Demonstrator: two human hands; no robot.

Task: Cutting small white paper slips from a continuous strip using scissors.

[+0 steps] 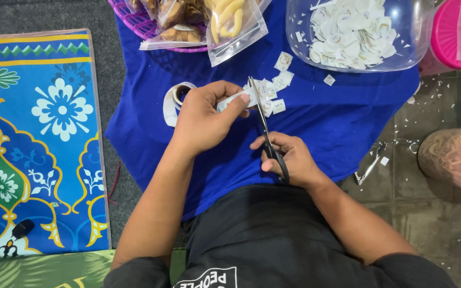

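Note:
My left hand (204, 114) pinches a white strip of stickers (236, 98) over the blue cloth (337, 114). The strip runs back to a small roll (177, 96) lying just left of the hand. My right hand (289, 157) grips black-handled scissors (262, 114), whose blades point away from me and meet the end of the strip. Several cut white sticker pieces (278, 85) lie on the cloth just beyond the blades.
A clear bowl (406, 50) full of cut stickers stands at the back right. Snack bags (230, 24) rest on a purple basket (134, 21) at the back. A pink-lidded container (449, 32), a jar of noodles (452, 157), a patterned mat (33, 133) and metal tongs (369, 168) surround the cloth.

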